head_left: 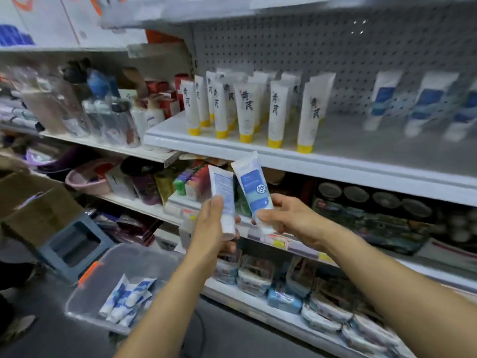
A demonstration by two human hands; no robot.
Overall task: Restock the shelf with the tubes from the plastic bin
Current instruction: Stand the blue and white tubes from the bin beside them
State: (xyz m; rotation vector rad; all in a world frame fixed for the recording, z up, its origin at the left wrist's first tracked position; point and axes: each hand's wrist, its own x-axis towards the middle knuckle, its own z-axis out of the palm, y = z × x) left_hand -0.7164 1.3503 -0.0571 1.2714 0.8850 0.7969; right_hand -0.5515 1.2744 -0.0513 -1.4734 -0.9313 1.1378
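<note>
Fingers (215, 205) clasp tubes: our left hand (209, 226) one tube (223, 186), our right hand (291, 215) the other tube (254, 188).
We hold both just below the shelf (335, 162).

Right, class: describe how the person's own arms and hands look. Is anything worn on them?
Both are bare. The left hand and right hand wear no gloves, and no ring shows. The left forearm and right forearm are uncovered up to the frame's edge: no sleeve, watch or bracelet is in view. Blur hides finer details such as the nails.
</note>
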